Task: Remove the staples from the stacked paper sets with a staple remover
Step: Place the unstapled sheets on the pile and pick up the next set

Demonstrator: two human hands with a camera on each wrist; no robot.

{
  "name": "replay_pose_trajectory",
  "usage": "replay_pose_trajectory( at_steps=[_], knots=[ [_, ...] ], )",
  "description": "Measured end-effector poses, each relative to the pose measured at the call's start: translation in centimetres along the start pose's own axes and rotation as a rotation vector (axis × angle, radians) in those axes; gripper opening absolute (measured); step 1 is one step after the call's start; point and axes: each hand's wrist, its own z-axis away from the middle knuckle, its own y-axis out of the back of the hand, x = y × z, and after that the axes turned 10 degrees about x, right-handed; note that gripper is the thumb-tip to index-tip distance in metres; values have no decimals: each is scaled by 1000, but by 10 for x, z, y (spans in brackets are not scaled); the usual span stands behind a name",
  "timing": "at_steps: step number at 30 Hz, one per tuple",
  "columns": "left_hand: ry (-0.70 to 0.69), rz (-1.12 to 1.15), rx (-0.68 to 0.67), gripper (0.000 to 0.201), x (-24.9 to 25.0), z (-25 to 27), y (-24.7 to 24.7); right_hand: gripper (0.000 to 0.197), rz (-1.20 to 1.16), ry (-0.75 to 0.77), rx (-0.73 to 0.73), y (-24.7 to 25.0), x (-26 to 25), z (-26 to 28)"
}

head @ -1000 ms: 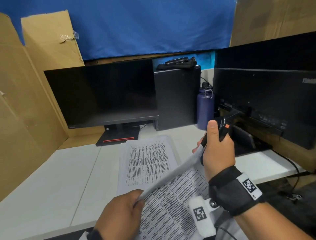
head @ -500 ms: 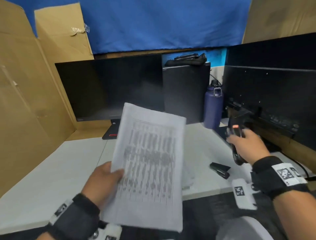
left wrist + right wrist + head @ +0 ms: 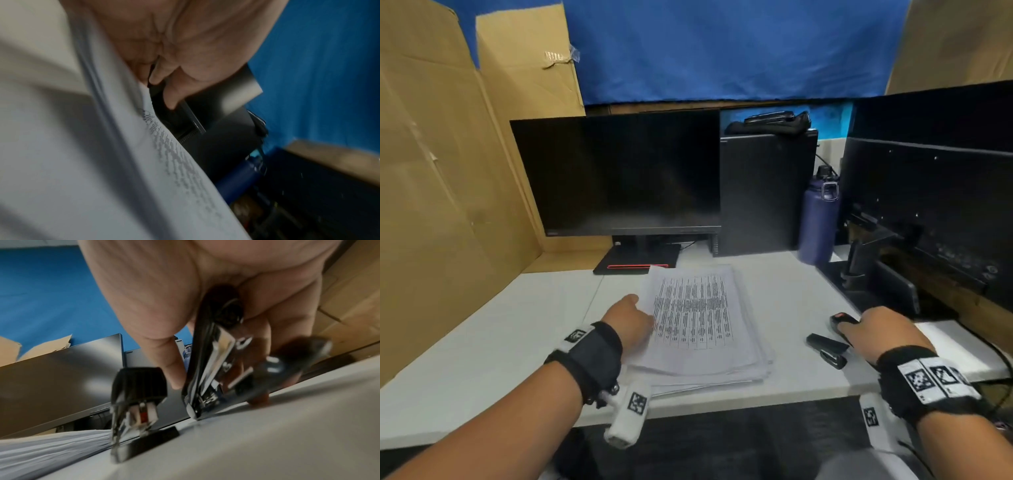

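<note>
left hand sits at the edge of the paper stack, probably steadying it; pinching or not, i can't tell. right hand grips the staple remover low, ready to bite.

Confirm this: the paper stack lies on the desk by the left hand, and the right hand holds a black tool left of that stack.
One slip: the right hand holds the black tool right of the paper stack, not left, as the head view shows. The rest stands.
</note>
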Motion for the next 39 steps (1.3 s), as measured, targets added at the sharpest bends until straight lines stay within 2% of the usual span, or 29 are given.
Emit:
replay_pose_trajectory(
  at_steps=[4, 6, 7, 10, 13, 16, 18, 21, 22, 23, 24, 27, 29, 32, 37, 39],
  knots=[
    [-106, -258, -144, 48, -5, 15, 3, 42, 34, 42, 39, 2, -4, 2],
    [-118, -267, -204, 29, -8, 19, 4, 35, 39, 58, 42, -1, -5, 1],
    [-126, -269, -211, 27, -11, 19, 4, 32, 30, 64, 35, -4, -4, 0],
    [-180, -271, -222, 46, -16, 21, 4, 26, 10, 64, 12, -7, -3, -1],
    [-185, -249, -226, 53, -17, 27, 9, 29, -23, 72, -2, -5, -3, 1],
    [-209, -197, -216, 40, -19, 33, 15, 33, -67, 55, -31, 1, -6, 6],
    [-227, -181, -184, 32, -23, 38, 18, 41, -88, 57, -66, 4, -8, 9],
    [-301, -287, -88, 59, -36, 48, 24, 70, -104, 114, -186, 4, -10, 11],
    [-322, -295, -74, 59, -38, 53, 28, 83, -87, 137, -220, 3, -11, 12],
    [-333, -291, -77, 57, -44, 55, 30, 87, -46, 165, -239, 2, -13, 14],
    [-348, -289, -82, 55, -48, 59, 31, 82, 13, 202, -237, -1, -14, 15],
    [-373, -289, -90, 42, -57, 68, 34, 40, 142, 254, -166, -15, -22, 16],
    [-355, -290, -113, 36, -61, 72, 33, 35, 151, 231, -91, -24, -30, 19],
    [-344, -316, -128, 33, -63, 74, 33, 50, 166, 216, -30, -30, -43, 19],
    [-380, -318, -115, 34, -67, 76, 36, 75, 206, 191, -101, -20, -53, 21],
    [-411, -310, -141, 38, -64, 80, 46, 76, 238, 203, -65, -12, -52, 30]
  ],
)
